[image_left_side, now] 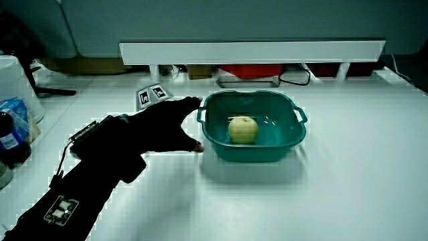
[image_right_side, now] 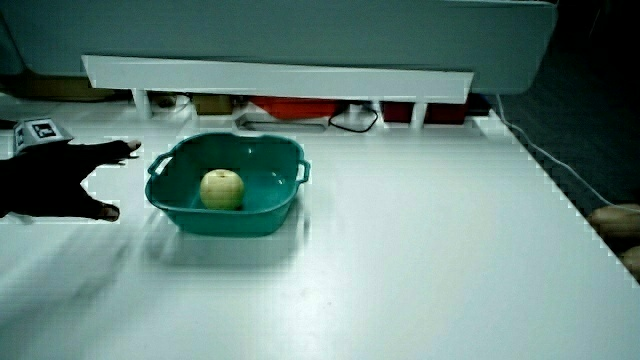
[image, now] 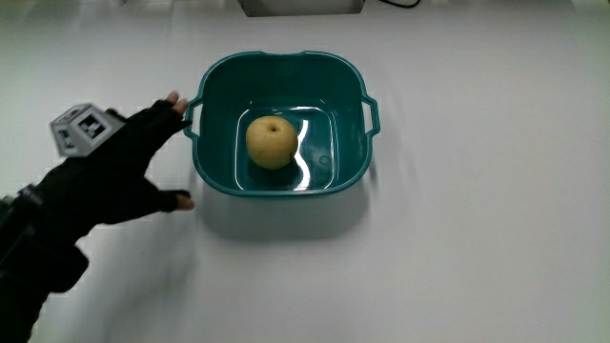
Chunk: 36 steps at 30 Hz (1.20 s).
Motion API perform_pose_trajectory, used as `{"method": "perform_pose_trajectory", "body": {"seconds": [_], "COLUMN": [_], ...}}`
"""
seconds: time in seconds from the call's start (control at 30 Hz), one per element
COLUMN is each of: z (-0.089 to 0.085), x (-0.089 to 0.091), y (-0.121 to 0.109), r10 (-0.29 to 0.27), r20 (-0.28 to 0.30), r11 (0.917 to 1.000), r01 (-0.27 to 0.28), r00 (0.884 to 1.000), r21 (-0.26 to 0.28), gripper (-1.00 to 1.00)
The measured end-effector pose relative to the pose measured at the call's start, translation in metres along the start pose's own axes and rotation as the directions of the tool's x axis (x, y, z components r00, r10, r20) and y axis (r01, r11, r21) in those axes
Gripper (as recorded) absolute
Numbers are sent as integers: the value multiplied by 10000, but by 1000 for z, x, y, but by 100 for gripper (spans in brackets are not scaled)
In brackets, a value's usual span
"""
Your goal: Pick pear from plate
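A yellow pear sits alone in a teal basin with two small side handles, on a white table. Taking the basin's floor as a clock face with twelve o'clock pointing away from the person, the pear lies toward nine o'clock, stem end upward, and touches no wall. Glare streaks across the glossy floor beside the fruit, so the surface there is hard to read. The vessel is deep-walled, more a tub than a plate.

The hand rests just outside the basin at its nine o'clock side. Its fingers are spread and hold nothing: one fingertip reaches the handle at the rim, the thumb points at the basin's near corner. Whether the fingertip actually touches the handle cannot be settled. The patterned cube stands on the back of the glove. The forearm is cut off at the frame edge in the main view.

In both side views the glove is a dark shape with little detail; in a side view the hand is cropped at the wrist and the cube shows only partly. The pear shows above the basin's near wall in a side view, its underside hidden. At the table's twelve o'clock edge runs a low white partition; things under it are too dim to name.
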Motion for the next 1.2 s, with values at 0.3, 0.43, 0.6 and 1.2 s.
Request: {"method": "perform_pose_trajectory", "body": {"seconds": [0.3, 0.43, 0.6, 1.2], "z": [6, 4, -1, -36], "x": [26, 24, 30, 50], "y": [34, 49, 62, 107], "r10": [-183, 44, 652, 1362], "r20": [-143, -301, -517, -1929], "r11": [9993, 9982, 9912, 9644], "r01": [178, -62, -707, -1746], "r00": [9997, 9995, 9965, 9717], "r21": [-318, -592, -1118, -1988], "gripper": [0, 0, 0, 0]}}
